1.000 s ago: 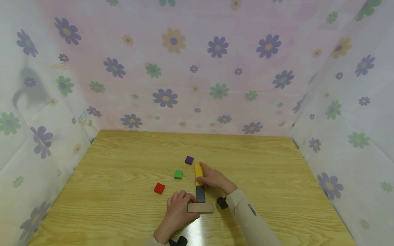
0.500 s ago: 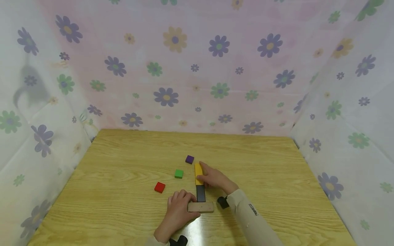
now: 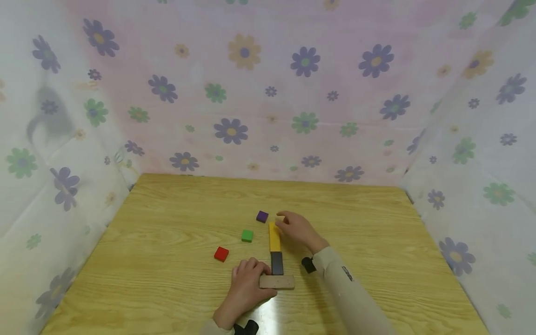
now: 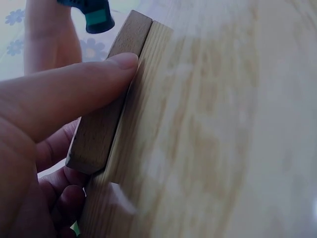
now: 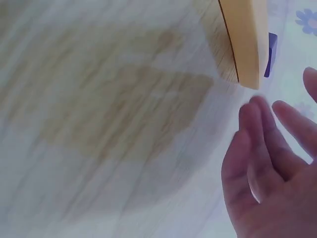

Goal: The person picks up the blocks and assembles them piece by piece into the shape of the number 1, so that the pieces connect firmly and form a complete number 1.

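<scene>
My left hand (image 3: 249, 286) grips the left end of a plain wooden block (image 3: 279, 282), thumb along its near side and fingers at the far side. In the left wrist view, the thumb lies across this wooden block (image 4: 94, 141). A black block (image 3: 277, 263) extends away from it, with a yellow block (image 3: 274, 237) end to end beyond. My right hand (image 3: 297, 229) is by the yellow block's far end. The right wrist view shows its fingers (image 5: 257, 144) loosely bent and apart from the yellow block (image 5: 247, 44), holding nothing.
Left of the row lie a purple block (image 3: 262, 217), a green block (image 3: 247, 236) and a red block (image 3: 221, 254). They stand on a wood-grain table (image 3: 167, 279). Flower-patterned cloth (image 3: 268, 107) hangs behind the table and along both sides.
My right hand has let go of the yellow block and moved a little away, toward its far end. The left hand keeps its grip on the wooden block. The head view has shifted slightly.
</scene>
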A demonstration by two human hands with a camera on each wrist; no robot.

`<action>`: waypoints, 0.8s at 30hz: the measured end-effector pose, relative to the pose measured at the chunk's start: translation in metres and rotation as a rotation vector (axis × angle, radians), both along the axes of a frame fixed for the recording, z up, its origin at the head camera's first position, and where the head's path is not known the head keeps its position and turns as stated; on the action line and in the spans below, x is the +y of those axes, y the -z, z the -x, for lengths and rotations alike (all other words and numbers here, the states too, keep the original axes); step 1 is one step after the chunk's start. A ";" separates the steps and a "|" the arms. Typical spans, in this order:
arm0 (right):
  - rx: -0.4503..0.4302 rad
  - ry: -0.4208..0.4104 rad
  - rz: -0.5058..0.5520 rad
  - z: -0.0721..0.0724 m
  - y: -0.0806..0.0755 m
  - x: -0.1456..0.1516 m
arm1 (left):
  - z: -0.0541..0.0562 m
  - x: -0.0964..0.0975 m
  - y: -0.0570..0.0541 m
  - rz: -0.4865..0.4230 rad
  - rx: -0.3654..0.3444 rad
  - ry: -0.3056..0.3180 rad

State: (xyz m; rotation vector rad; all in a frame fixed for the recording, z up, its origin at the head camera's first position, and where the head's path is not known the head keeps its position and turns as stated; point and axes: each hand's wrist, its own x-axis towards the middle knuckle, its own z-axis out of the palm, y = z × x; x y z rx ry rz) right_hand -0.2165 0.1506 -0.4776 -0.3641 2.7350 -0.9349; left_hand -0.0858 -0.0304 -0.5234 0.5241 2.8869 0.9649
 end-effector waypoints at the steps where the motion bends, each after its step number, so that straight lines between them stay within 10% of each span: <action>1: 0.019 -0.002 -0.018 0.002 0.000 -0.002 | 0.000 0.000 0.000 0.003 0.000 0.000; 11: 0.129 -0.083 -0.184 0.016 -0.005 -0.025 | -0.001 0.000 0.000 0.009 -0.005 -0.001; 24: 0.053 -0.128 -0.321 0.028 -0.014 -0.049 | -0.001 0.000 0.000 0.005 -0.013 -0.007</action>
